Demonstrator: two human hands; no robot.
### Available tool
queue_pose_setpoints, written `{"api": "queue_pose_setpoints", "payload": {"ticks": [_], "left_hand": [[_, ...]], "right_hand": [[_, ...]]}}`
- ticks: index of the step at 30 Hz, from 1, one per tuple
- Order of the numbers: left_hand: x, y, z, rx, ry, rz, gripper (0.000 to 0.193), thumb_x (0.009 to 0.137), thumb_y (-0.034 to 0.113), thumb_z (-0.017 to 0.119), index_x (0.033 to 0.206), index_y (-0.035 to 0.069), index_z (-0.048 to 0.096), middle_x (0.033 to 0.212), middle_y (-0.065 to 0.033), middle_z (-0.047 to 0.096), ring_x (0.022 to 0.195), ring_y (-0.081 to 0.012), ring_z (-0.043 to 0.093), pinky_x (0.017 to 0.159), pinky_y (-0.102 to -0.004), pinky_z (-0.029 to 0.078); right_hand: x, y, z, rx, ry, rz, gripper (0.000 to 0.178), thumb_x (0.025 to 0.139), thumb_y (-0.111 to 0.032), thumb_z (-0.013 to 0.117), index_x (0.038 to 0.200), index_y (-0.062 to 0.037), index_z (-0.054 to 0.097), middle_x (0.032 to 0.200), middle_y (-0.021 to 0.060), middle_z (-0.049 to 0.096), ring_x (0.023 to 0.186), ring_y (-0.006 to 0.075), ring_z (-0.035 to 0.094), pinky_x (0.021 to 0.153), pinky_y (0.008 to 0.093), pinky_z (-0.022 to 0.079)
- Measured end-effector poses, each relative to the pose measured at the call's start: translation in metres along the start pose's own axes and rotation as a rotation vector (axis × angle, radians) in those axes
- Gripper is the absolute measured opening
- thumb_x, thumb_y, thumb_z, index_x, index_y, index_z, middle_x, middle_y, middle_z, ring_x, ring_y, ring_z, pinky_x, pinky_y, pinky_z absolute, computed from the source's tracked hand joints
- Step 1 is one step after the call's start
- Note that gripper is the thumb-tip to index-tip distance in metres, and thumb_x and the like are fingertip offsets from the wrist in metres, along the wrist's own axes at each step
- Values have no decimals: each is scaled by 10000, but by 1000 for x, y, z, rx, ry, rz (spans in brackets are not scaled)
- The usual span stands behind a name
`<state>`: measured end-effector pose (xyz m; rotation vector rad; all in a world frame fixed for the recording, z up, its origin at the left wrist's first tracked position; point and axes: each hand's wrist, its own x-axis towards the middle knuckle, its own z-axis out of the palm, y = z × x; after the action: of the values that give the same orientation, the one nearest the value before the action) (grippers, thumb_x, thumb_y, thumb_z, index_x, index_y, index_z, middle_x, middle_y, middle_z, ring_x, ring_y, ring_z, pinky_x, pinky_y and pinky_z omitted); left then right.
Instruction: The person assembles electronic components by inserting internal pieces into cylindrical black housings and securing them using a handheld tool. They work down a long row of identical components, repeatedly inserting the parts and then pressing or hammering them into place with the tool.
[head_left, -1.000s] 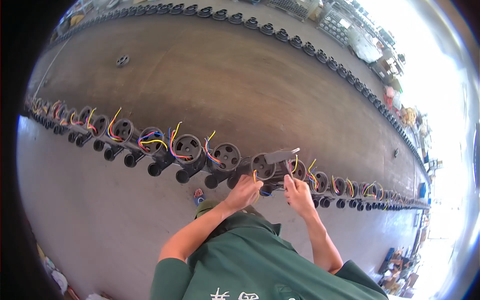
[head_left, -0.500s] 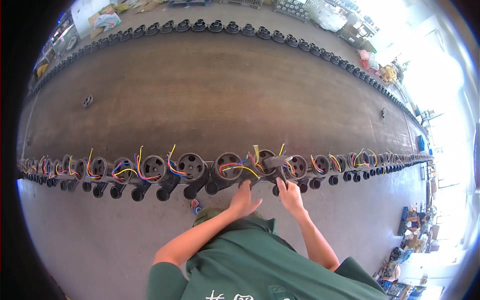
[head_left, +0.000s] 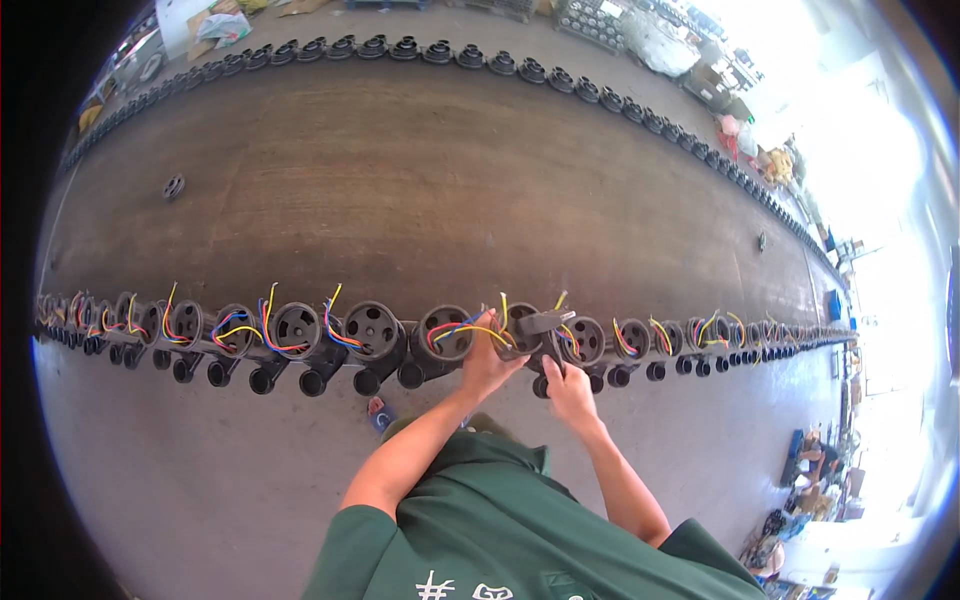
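My right hand (head_left: 572, 392) grips a hammer (head_left: 546, 322), its grey head over the rim of a round black plastic housing (head_left: 518, 342) at the table's near edge. Against that housing's left side is my left hand (head_left: 486, 364), its fingers reaching up and its thumb across the front, closed around it. Yellow, red and blue wires (head_left: 470, 328) run past the left fingertips. Just left stands another open-topped housing (head_left: 440, 345), and to the right one more (head_left: 584, 340) with wires coming out. The hammer head hides part of the gripped housing's inside.
Many such housings with side pipes (head_left: 312, 382) line the near edge of the long brown table (head_left: 380, 180). Small black ring-shaped parts (head_left: 437, 52) line the far edge. A loose round part (head_left: 174, 186) lies on the left of the tabletop. My foot (head_left: 380, 414) shows below.
My left hand has moved up, its fingers now beside the housing rather than below it. The hammer in my right hand stays over the rim, shifted slightly. The whole view has moved a little.
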<state>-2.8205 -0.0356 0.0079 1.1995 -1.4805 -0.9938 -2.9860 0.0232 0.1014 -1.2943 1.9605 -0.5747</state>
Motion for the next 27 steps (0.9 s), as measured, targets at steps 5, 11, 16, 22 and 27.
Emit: {"api": "queue_pose_setpoints", "payload": {"ticks": [5, 11, 16, 22, 27], "left_hand": [[2, 0, -9, -72, 27, 6, 929, 709, 227, 922, 1429, 41, 365, 1253, -104, 545, 1191, -262, 574, 1009, -367, 475], [-6, -17, 1, -126, -59, -96, 951, 728, 242, 929, 1453, 50, 344, 1327, -118, 530, 1275, -263, 548, 1054, -364, 457], [-5, -31, 10, -67, -28, -25, 1025, 725, 289, 936, 1483, 25, 298, 1414, -151, 506, 1352, -312, 518, 1128, -381, 411], [-4, -30, 2, -66, -37, 11, 949, 740, 266, 921, 1446, 40, 329, 1318, -125, 510, 1240, -279, 544, 1059, -378, 447], [2, -31, 6, -217, -103, -54, 1025, 740, 265, 928, 1501, 29, 284, 1390, -155, 480, 1294, -294, 534, 1092, -375, 437]], "right_hand": [[-17, -62, -44, 236, -153, 93, 448, 1071, -441, 551, 780, -102, 525, 611, -77, 421, 508, 30, 370, 456, 235, 307], [-21, -26, -6, -67, 186, -209, 421, 1037, -375, 594, 874, 13, 623, 661, 141, 605, 566, 208, 564, 559, 393, 469], [-6, -15, -14, 1, -53, 82, 466, 1027, -474, 605, 759, -93, 571, 604, -40, 508, 507, 68, 457, 456, 270, 359], [-40, -87, -36, 490, -35, 110, 463, 1070, -451, 539, 759, -109, 554, 593, -55, 455, 470, 73, 416, 424, 291, 320], [-17, -7, 29, -9, 96, 40, 514, 1035, -410, 584, 746, 15, 603, 587, 94, 554, 553, 180, 575, 570, 388, 473]]}}
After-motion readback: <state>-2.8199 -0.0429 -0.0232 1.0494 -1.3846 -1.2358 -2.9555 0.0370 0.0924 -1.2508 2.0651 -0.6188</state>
